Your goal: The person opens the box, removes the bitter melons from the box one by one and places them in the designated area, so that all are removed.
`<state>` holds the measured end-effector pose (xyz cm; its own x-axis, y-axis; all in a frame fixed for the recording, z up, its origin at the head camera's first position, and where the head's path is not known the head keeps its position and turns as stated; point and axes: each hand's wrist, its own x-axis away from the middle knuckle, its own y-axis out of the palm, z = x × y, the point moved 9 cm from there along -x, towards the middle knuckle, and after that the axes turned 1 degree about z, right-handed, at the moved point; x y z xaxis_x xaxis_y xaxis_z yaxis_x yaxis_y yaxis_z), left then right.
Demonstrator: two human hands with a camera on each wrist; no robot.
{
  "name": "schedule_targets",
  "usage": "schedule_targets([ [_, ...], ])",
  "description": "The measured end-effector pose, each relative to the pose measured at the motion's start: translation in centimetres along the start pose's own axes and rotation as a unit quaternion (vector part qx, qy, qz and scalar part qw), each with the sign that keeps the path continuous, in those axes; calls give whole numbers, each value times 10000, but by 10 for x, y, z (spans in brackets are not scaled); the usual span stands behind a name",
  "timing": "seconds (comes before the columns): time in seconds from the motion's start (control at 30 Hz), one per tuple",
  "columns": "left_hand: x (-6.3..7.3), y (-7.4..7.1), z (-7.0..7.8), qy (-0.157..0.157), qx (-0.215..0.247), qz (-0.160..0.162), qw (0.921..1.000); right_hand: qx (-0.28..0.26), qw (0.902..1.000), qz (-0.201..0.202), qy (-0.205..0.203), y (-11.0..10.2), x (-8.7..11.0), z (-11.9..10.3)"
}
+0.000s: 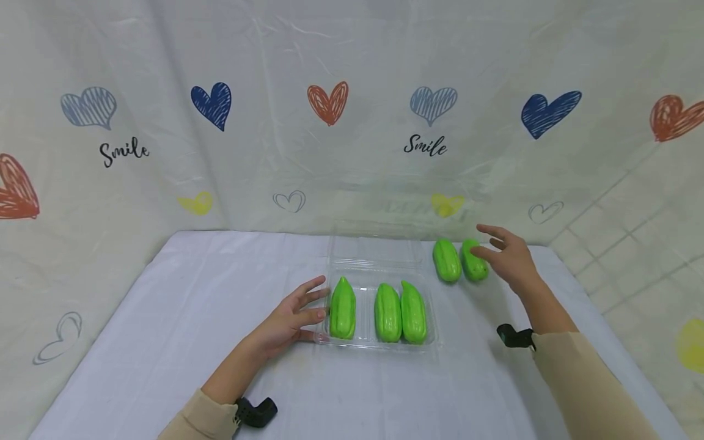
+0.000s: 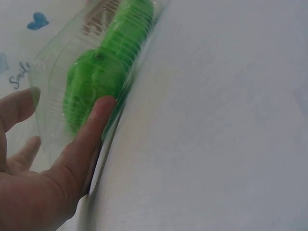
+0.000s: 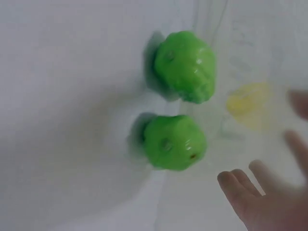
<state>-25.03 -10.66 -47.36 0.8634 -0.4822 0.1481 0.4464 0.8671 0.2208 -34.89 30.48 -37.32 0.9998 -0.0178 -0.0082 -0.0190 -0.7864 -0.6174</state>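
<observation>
A clear plastic clamshell box [image 1: 363, 346] lies with its lid raised at the back. Inside are a green ridged gourd [image 1: 343, 308] at the left and two more, a gourd [image 1: 388, 313] and another gourd [image 1: 414, 313], side by side at the right. My left hand [image 1: 291, 315] rests against the box's left side, fingers extended; the left wrist view shows a digit along its wall. Behind and right of the box lie a gourd [image 1: 447, 261] and a second gourd [image 1: 474, 261]. My right hand [image 1: 510, 256] hovers by the second one, fingers spread and holding nothing.
A white cloth [image 1: 181, 342] covers the table. Just behind its far edge hangs a pale curtain [image 1: 374, 49] printed with hearts. Black wrist devices [image 1: 257, 412] show at both sleeves.
</observation>
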Motion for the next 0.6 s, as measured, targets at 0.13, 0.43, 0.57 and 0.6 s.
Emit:
schedule_targets([
  [0.13,0,0,0,-8,-23,26,10000,-163,9995,-19,-270,5,9,-19],
  [0.43,1,0,-1,-38,-14,32,10000,-235,9968,-384,-660,31,27,-48],
  [0.57,1,1,0,-27,-24,16,10000,-306,9939,-518,-929,46,36,-59],
  [0.6,1,1,0,-30,-23,12,10000,-315,9931,-557,-986,51,38,-61],
])
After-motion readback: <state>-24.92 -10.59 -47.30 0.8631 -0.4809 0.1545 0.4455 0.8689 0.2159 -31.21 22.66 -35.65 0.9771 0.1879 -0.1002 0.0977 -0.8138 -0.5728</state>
